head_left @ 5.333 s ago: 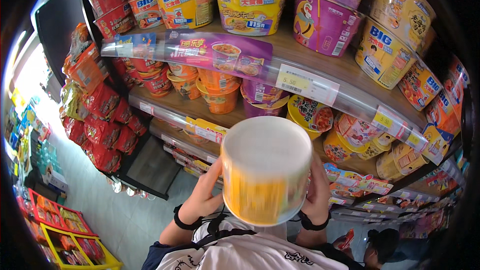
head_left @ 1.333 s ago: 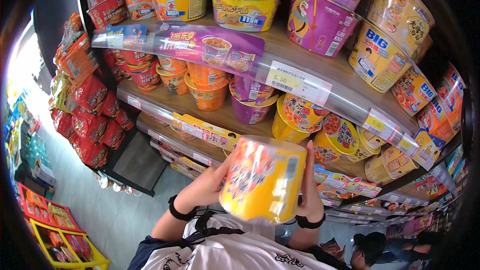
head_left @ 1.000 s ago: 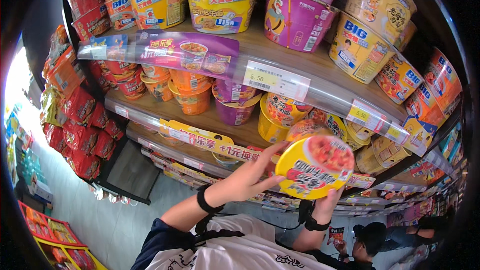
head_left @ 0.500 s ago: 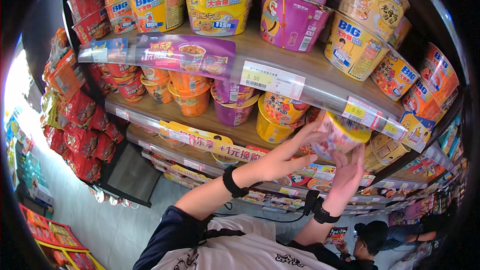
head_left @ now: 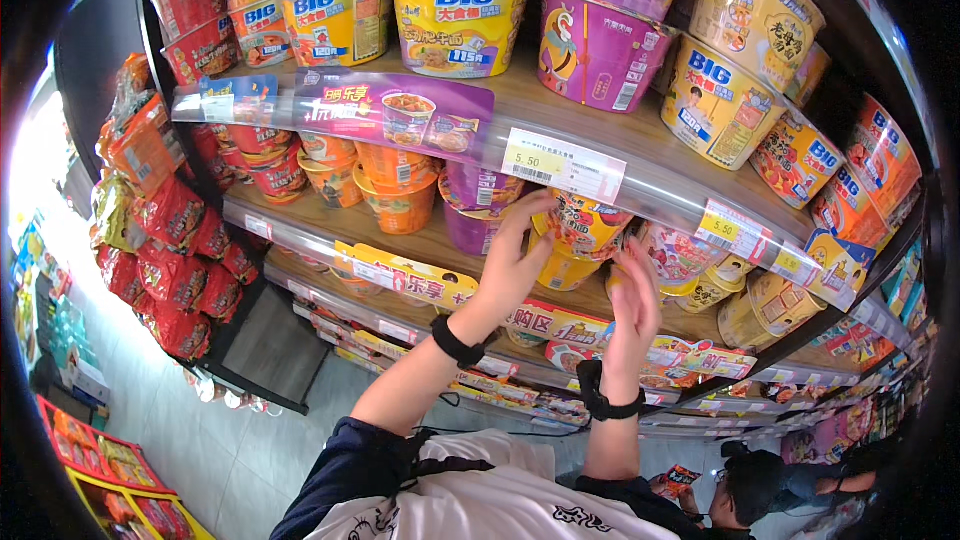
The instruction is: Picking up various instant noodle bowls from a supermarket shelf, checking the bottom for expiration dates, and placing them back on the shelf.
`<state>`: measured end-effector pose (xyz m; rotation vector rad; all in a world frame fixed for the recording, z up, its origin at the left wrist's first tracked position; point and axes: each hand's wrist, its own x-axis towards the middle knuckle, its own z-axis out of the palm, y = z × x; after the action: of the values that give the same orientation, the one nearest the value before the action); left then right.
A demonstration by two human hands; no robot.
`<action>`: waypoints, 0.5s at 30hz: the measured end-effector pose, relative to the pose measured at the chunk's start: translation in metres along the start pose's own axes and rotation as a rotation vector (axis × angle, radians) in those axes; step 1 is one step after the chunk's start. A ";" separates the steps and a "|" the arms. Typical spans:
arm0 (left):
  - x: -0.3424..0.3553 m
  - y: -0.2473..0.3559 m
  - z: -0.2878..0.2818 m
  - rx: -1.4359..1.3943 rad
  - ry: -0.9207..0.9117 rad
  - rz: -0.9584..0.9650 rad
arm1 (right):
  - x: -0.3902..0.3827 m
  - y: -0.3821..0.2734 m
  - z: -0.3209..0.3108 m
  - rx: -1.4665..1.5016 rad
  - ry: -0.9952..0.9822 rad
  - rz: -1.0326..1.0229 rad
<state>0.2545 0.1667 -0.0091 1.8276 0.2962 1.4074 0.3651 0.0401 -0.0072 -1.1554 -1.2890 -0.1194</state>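
Note:
On the second shelf, an orange-red instant noodle cup [head_left: 582, 227] sits on top of a yellow noodle cup [head_left: 568, 273]. My left hand [head_left: 519, 248] curves its fingers around the left side of the upper cup. Opposite it, my right hand [head_left: 634, 302] is raised with fingers stretched upward, fingertips beside the cup's right side; whether they touch it I cannot tell. Just right of that hand stands a pink noodle cup [head_left: 678, 252], partly behind the shelf's edge strip. Left of my left hand are purple noodle cups [head_left: 472, 228].
A clear edge strip with a price tag [head_left: 565, 165] overhangs from the shelf above, which bears large stacked noodle tubs [head_left: 458, 25]. Red snack packets [head_left: 178, 275] hang at left. At lower right, another person [head_left: 752, 490] holds a red packet [head_left: 682, 480].
The pink cup, tilted between both hands before, now stands on the shelf. Both hands have let go of it and moved left to the orange-red cup.

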 end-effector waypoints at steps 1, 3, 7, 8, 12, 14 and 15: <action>0.004 -0.005 0.000 -0.026 0.012 -0.038 | 0.006 0.000 0.010 0.199 0.067 0.109; 0.014 -0.011 0.003 -0.057 0.023 -0.071 | 0.013 0.007 0.020 0.375 0.163 0.242; 0.025 0.000 0.010 -0.224 -0.108 -0.187 | 0.023 0.019 0.020 0.427 0.140 0.391; 0.025 0.004 0.009 -0.197 -0.144 -0.225 | 0.030 0.017 0.021 0.532 0.123 0.378; 0.017 0.010 0.005 -0.220 -0.116 -0.112 | 0.028 0.026 0.018 0.633 0.105 0.337; 0.005 0.016 0.003 -0.198 -0.116 -0.107 | 0.021 0.034 0.014 0.559 0.125 0.278; -0.001 0.023 0.000 -0.229 -0.121 -0.131 | 0.018 0.035 0.015 0.490 0.142 0.226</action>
<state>0.2476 0.1510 0.0067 1.6663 0.1811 1.1848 0.3839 0.0774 -0.0163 -0.8426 -0.9811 0.2649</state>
